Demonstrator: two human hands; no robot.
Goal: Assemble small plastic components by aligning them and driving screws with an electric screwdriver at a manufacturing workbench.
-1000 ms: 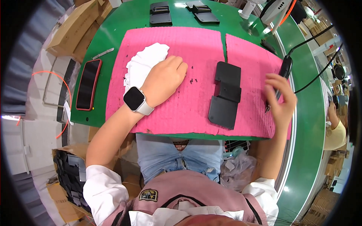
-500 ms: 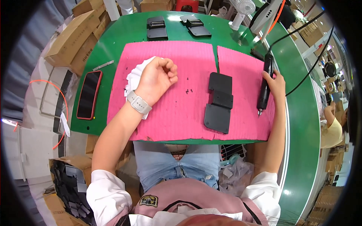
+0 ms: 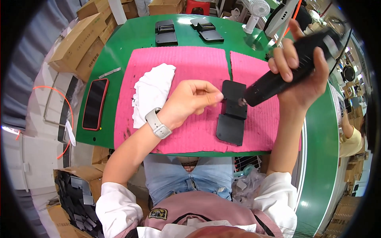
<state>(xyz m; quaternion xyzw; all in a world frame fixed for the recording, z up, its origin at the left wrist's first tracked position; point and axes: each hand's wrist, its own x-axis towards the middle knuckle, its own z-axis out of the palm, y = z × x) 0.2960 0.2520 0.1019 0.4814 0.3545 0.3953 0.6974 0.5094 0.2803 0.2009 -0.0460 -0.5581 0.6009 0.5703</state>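
My right hand [image 3: 297, 75] is wrapped round a black electric screwdriver [image 3: 274, 81], raised and tilted with its tip pointing down and left. That tip [image 3: 242, 102] is beside the middle of a black hinged plastic part [image 3: 231, 130] lying on the pink mat [image 3: 190, 137]; whether they touch I cannot tell. My left hand [image 3: 188, 101] is closed in a pinch, fingertips just left of the same part. Anything between the fingertips is too small to make out. A white cloth or paper piece [image 3: 152, 93] lies left of this hand.
Two similar black parts [image 3: 166, 33] [image 3: 208, 31] sit at the far side of the green table [image 3: 119, 43]. A red-edged phone [image 3: 95, 104] and a small metal strip [image 3: 110, 72] lie on the left. A white fan [image 3: 254, 14] stands at the back right.
My right hand has lifted the screwdriver and swung its tip left to the black part. My left hand has moved right from over the white piece, fingers now pinched; loose screws are no longer visible.
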